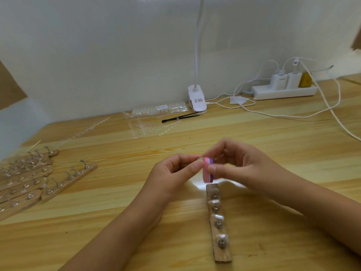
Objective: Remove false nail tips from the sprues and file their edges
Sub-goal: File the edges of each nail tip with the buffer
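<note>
My left hand [176, 171] pinches a small clear nail tip [199, 160] between thumb and forefinger above the table's middle. My right hand [240, 163] grips a pink and purple file block [207, 169], whose face touches the tip. Just below the hands a wooden strip [221, 253] lies lengthwise, carrying metal studs with several clear nail tips set on them. Clear sprues with nail tips [142, 128] lie farther back on the table, partly in plastic bags.
Several more wooden stud strips [64, 184] are piled at the left. A clip lamp [197, 100], a black brush [179, 117] and a bagged pack of tips [158, 109] sit at the back. A power strip [283, 91] with chargers trails white cables [332, 108] across the right.
</note>
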The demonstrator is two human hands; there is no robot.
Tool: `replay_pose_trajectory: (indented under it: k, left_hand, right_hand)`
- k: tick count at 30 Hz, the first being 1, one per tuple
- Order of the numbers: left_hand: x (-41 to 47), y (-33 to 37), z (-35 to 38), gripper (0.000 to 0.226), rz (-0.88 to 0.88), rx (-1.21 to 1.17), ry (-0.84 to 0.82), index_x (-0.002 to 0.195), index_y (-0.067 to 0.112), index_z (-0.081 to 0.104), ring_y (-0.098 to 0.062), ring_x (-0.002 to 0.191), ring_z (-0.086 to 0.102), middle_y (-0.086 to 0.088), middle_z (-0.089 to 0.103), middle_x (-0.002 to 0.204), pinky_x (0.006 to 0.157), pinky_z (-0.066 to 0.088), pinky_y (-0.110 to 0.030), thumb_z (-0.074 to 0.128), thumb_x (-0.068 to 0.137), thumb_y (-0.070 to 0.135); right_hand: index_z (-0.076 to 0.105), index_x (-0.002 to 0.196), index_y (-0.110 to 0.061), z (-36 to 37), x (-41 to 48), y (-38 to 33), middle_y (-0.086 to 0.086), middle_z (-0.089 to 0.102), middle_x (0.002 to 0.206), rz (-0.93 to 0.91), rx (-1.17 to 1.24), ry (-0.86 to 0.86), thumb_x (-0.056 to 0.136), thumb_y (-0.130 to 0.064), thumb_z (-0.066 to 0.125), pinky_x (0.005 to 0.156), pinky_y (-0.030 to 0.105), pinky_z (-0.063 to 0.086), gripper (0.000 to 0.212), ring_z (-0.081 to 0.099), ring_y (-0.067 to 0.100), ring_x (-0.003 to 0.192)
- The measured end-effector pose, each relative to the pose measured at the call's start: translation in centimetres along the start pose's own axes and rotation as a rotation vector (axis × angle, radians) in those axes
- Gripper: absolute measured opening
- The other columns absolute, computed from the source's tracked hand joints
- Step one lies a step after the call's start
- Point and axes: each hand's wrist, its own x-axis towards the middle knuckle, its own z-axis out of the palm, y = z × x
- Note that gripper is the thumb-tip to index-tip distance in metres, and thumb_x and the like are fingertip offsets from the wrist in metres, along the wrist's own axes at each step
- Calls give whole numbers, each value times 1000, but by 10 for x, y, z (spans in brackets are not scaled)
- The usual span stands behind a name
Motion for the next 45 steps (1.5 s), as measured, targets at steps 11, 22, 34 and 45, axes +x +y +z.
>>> replay_pose_trajectory:
  k: [11, 22, 34, 45]
  left_hand:
    - [0, -1, -2, 37, 33, -35, -45, 101, 34, 78, 12, 80, 61, 17, 73, 91, 72, 45, -7, 75, 68, 51]
    - [-2, 2, 0, 41, 34, -22, -54, 106, 34, 75, -10, 103, 68, 0, 74, 108, 85, 50, -21, 78, 68, 48]
    - [-1, 3, 1, 35, 46, -79, -76, 98, 26, 77, -12, 101, 70, -3, 76, 104, 82, 49, -14, 79, 69, 45]
    - [1, 2, -4, 35, 13, -84, -101, 105, 25, 77, -10, 108, 68, 1, 75, 111, 90, 50, -25, 79, 74, 41]
  right_hand:
    - [65, 110, -16, -3, 0, -6, 2, 69, 93, -31, 228, 201, 76, -21, 66, 73, 21, 56, 35, 70, 12, 82]
    - [69, 110, -12, -2, -1, -6, 7, 74, 95, -6, 205, 98, 81, -18, 64, 74, 23, 57, 30, 72, 15, 89]
    - [69, 110, -18, -4, -2, -3, 3, 73, 98, -18, 109, 16, 80, -24, 66, 77, 27, 57, 31, 70, 16, 89]
    - [73, 107, -27, 0, -5, -3, -5, 63, 100, -66, -98, -2, 82, -34, 67, 80, 44, 58, 27, 65, 16, 94]
